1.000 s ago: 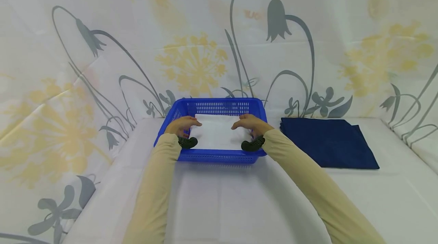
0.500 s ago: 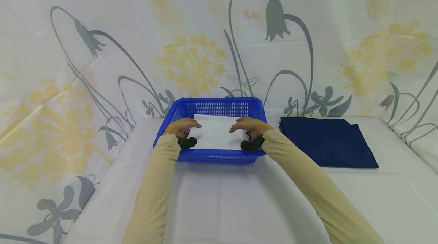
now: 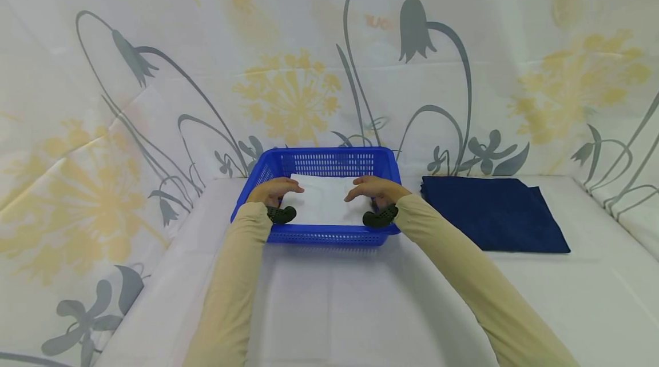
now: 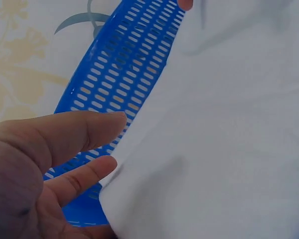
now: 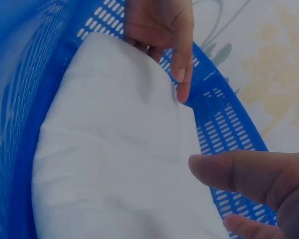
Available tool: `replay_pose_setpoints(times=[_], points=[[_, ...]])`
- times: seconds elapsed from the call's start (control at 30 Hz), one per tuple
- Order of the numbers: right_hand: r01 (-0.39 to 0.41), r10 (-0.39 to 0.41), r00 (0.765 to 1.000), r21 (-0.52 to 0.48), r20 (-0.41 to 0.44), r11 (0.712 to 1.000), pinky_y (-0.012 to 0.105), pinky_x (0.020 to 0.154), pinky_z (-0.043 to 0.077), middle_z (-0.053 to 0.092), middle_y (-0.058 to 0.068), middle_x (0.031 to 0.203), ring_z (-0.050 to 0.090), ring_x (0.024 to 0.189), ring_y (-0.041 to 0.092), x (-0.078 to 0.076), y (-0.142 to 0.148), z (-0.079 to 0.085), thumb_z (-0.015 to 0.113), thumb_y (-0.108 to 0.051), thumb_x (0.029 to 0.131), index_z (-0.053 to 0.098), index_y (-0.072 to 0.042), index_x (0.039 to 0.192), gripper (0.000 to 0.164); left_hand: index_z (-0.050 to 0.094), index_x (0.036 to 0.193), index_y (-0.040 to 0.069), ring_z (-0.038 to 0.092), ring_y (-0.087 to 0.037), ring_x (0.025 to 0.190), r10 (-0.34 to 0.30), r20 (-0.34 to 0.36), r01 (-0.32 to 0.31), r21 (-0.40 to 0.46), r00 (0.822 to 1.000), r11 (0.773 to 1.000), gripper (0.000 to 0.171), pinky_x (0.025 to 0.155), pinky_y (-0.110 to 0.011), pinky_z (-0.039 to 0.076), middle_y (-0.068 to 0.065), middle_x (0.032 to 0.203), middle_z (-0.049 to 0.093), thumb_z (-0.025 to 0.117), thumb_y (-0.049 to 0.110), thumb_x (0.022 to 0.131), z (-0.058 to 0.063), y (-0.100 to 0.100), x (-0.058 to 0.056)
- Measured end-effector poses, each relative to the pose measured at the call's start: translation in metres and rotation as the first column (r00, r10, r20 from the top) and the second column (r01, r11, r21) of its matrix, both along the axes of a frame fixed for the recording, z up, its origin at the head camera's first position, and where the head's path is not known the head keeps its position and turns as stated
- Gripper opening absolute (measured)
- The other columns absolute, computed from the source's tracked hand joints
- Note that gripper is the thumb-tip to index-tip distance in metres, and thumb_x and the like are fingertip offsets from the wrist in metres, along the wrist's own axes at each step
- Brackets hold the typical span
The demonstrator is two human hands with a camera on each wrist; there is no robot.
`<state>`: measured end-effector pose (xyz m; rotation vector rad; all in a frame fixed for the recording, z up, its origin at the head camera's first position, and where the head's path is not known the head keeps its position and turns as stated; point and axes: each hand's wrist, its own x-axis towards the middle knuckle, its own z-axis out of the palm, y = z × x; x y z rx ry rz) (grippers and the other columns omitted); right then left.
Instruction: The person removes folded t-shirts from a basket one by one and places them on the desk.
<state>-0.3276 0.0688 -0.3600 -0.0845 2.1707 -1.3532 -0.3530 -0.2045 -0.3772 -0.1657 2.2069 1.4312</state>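
A folded white cloth point(image 3: 326, 201) lies inside a blue perforated plastic basket point(image 3: 329, 235), filling most of its middle. My left hand point(image 3: 273, 190) reaches in over the left side; in the left wrist view its thumb and a finger are extended, with fingertips right at the cloth's edge. Opposite, my right hand point(image 3: 378, 188) is at the right side of the cloth, its thumb point(image 5: 229, 169) stretched over the edge in the right wrist view. Neither hand's fingers curl round the cloth. Some lower fingers are hidden between the cloth and the basket walls.
A folded navy cloth point(image 3: 496, 215) lies on the white-covered table point(image 3: 309, 304) to the right of the basket. Behind stands a flower-patterned curtain point(image 3: 298, 41). Dark green wrist straps point(image 3: 381, 217) sit over the basket's near rim.
The white cloth has settled slightly lower in the basket, its far edge dropping a little. Both hands' fingers have shifted slightly at its sides; basket and navy cloth stay put.
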Motion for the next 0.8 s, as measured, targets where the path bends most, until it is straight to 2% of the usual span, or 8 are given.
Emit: replay_pose_setpoints(times=[0.2, 0.23, 0.3, 0.4, 0.47, 0.6, 0.73, 0.8], points=[[-0.018, 0.018, 1.0, -0.003, -0.002, 1.0, 0.051, 0.113, 0.011, 0.017, 0.02, 0.156, 0.008, 0.144, 0.035, -0.001, 0.0, 0.0, 0.069, -0.01, 0.086, 0.03, -0.002, 0.15, 0.076, 0.035, 0.148, 0.003, 0.002, -0.029, 0.145, 0.076, 0.028, -0.078, 0.076, 0.997, 0.994, 0.066, 0.114, -0.048, 0.007, -0.014, 0.159, 0.015, 0.066, 0.008, 0.09, 0.008, 0.004, 0.008], [-0.018, 0.018, 1.0, -0.001, 0.005, 1.0, 0.05, 0.113, 0.012, 0.017, 0.02, 0.156, 0.011, 0.143, 0.034, -0.002, 0.0, 0.0, 0.07, -0.008, 0.086, 0.031, -0.003, 0.15, 0.075, 0.033, 0.149, 0.002, 0.004, -0.03, 0.145, 0.076, 0.028, -0.078, 0.059, 0.997, 0.995, 0.059, 0.114, -0.047, 0.01, -0.016, 0.159, 0.014, 0.057, 0.005, 0.095, 0.017, 0.007, 0.015], [-0.026, 0.026, 1.0, 0.014, 0.004, 1.0, 0.046, 0.112, 0.02, 0.02, 0.019, 0.155, 0.022, 0.139, 0.032, -0.004, 0.001, -0.001, 0.07, -0.005, 0.086, 0.032, -0.004, 0.15, 0.074, 0.034, 0.149, 0.005, 0.016, -0.032, 0.143, 0.065, 0.026, -0.066, 0.037, 0.998, 0.997, 0.06, 0.111, -0.045, 0.024, -0.016, 0.158, 0.016, 0.058, 0.005, 0.095, 0.018, 0.007, 0.017], [-0.028, 0.028, 1.0, 0.032, 0.002, 0.999, 0.032, 0.094, 0.037, 0.033, 0.017, 0.143, 0.04, 0.112, 0.024, -0.005, 0.002, -0.001, 0.069, -0.002, 0.085, 0.034, -0.006, 0.15, 0.073, 0.036, 0.149, 0.008, 0.042, -0.027, 0.121, 0.042, 0.013, -0.042, 0.001, 0.999, 0.999, 0.06, 0.088, -0.033, 0.046, -0.017, 0.157, 0.019, 0.06, 0.006, 0.094, 0.02, 0.005, 0.019], [-0.031, 0.032, 0.999, 0.045, -0.005, 0.999, 0.027, 0.073, 0.035, 0.039, 0.016, 0.128, 0.038, 0.089, 0.02, -0.005, 0.002, 0.0, 0.069, 0.0, 0.084, 0.035, -0.007, 0.149, 0.074, 0.037, 0.15, 0.011, 0.051, -0.017, 0.087, 0.028, 0.007, -0.028, -0.014, 1.0, 1.0, 0.061, 0.063, -0.024, 0.045, -0.018, 0.153, 0.025, 0.061, 0.006, 0.094, 0.021, 0.004, 0.019], [-0.033, 0.035, 0.999, 0.056, -0.026, 0.998, 0.024, 0.063, 0.036, 0.041, 0.015, 0.124, 0.038, 0.082, 0.016, -0.003, 0.004, 0.003, 0.068, 0.003, 0.083, 0.035, -0.006, 0.149, 0.074, 0.036, 0.15, 0.013, 0.027, -0.006, 0.045, -0.009, -0.001, 0.009, -0.038, 1.0, 0.999, 0.061, 0.039, -0.018, 0.029, -0.019, 0.136, 0.045, 0.06, 0.005, 0.095, 0.024, 0.003, 0.019], [-0.035, 0.041, 0.997, 0.088, -0.061, 0.996, 0.021, 0.05, 0.036, 0.051, 0.009, 0.092, 0.039, 0.06, 0.01, -0.002, 0.005, 0.006, 0.069, 0.001, 0.084, 0.037, -0.007, 0.148, 0.072, 0.035, 0.15, 0.013, 0.02, -0.004, 0.04, -0.022, -0.016, 0.021, -0.052, 1.0, 0.998, 0.062, 0.037, -0.017, 0.025, -0.016, 0.12, 0.054, 0.059, 0.004, 0.094, 0.025, 0.004, 0.021], [-0.037, 0.043, 0.997, 0.095, -0.07, 0.995, 0.02, 0.043, 0.03, 0.043, 0.003, 0.072, 0.029, 0.048, 0.008, -0.003, 0.005, 0.007, 0.069, 0.0, 0.084, 0.038, -0.009, 0.148, 0.071, 0.036, 0.15, 0.013, 0.02, -0.004, 0.04, -0.018, -0.021, 0.017, -0.054, 1.0, 0.998, 0.061, 0.038, -0.017, 0.025, -0.014, 0.122, 0.052, 0.059, 0.003, 0.094, 0.026, 0.003, 0.021]])
